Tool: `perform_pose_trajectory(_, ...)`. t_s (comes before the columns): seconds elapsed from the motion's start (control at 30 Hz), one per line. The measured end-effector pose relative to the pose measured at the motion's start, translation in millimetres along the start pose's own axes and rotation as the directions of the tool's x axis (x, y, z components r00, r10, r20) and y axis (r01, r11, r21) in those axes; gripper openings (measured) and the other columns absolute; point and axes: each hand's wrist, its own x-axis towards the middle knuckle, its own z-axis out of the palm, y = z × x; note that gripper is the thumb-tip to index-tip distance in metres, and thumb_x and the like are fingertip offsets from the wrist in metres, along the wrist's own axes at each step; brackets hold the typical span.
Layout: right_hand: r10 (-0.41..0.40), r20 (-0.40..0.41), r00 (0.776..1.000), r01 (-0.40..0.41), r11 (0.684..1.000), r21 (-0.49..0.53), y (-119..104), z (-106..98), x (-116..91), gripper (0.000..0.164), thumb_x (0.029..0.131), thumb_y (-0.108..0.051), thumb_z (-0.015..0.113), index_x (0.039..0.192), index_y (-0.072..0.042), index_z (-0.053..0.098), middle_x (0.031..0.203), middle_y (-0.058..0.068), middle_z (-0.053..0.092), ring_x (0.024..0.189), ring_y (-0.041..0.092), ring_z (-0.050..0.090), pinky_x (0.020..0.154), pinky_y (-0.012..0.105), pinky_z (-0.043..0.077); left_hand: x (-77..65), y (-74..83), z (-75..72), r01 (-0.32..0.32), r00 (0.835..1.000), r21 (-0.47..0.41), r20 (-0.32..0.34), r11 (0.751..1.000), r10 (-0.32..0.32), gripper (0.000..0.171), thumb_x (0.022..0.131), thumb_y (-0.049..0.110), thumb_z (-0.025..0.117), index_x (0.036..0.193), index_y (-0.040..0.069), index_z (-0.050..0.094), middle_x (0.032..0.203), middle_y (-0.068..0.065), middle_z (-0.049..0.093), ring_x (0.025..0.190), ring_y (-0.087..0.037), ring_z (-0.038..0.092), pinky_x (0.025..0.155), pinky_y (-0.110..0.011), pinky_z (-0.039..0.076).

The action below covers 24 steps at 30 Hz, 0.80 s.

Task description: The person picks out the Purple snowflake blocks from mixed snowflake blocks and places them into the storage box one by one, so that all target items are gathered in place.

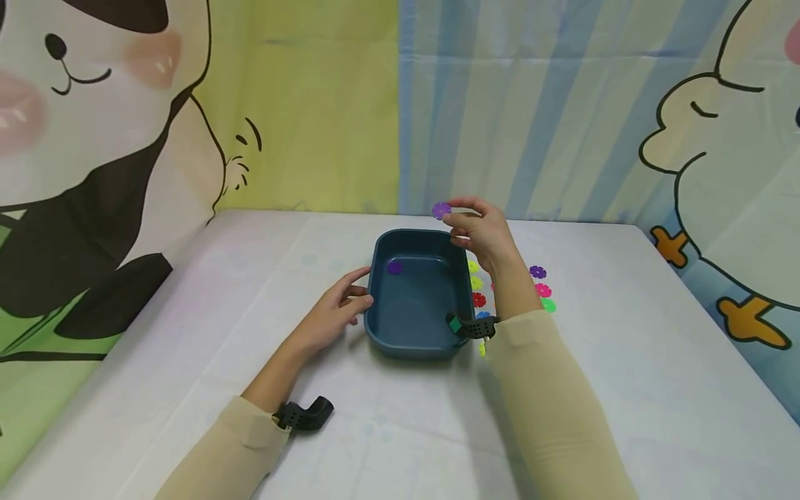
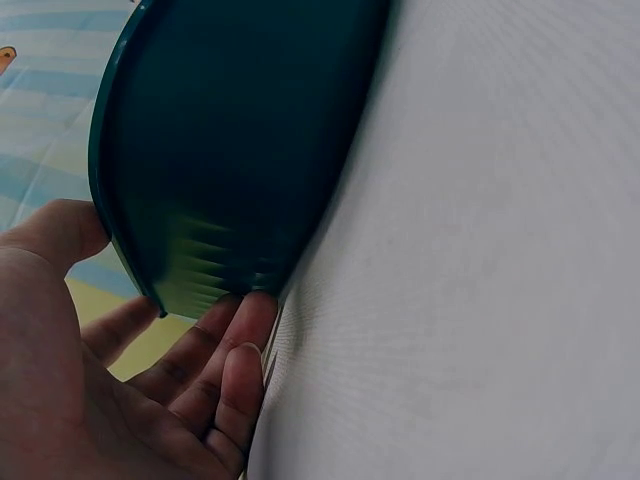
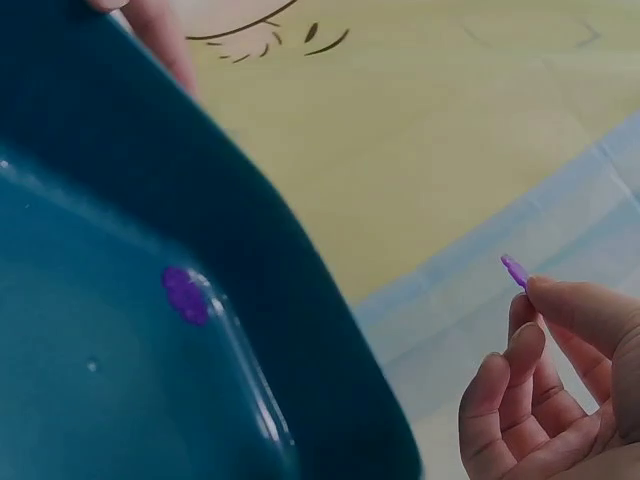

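A purple flower-shaped plastic disc is pinched between the thumb and index finger of my right hand, above the far right corner of a dark teal plastic bin. In the right wrist view this disc appears edge-on at the fingertips. Another purple disc lies inside the bin toward its far left; the right wrist view shows that loose disc too. My left hand rests against the bin's left side, its thumb at the rim and other fingers touching the outer wall.
Several colored discs, including a red one, a pink one and a green one, lie right of the bin, partly hidden by my right arm. A white cloth covers the table. Cartoon-printed curtains hang behind.
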Motion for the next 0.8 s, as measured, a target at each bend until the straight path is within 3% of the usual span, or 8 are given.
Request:
perform_pose_trajectory(0.57, 0.0, 0.04, 0.999, 0.003, 0.996, -0.086, 11, 8, 3, 0.033, 0.096, -0.016, 0.074, 0.128, -0.015, 0.068, 0.108, 0.006, 0.066, 0.088, 0.024, 0.059, 0.078, 0.027, 0.058, 1.3, -0.1, 1.5, -0.004, 1.0, -0.01, -0.011, 1.0, 0.004, 0.06, 0.105, 0.024, 0.058, 0.16, 0.02, 0.037, 0.138, -0.023, 0.06, 0.113, -0.03, 0.064, 0.082, -0.035, 0.052)
perform_pose_trajectory(0.8, 0.021, 0.099, 0.995, -0.003, 0.984, -0.178, 17, 12, 5, 0.035, 0.098, -0.014, 0.071, 0.133, -0.011, 0.065, 0.112, 0.009, 0.064, 0.086, 0.023, 0.06, 0.077, 0.028, 0.06, 1.3, 2.1, 1.7, 0.004, 1.0, -0.015, -0.006, 1.0, -0.004, 0.061, 0.104, 0.025, 0.058, 0.161, 0.021, 0.036, 0.139, -0.023, 0.059, 0.115, -0.03, 0.064, 0.083, -0.035, 0.051)
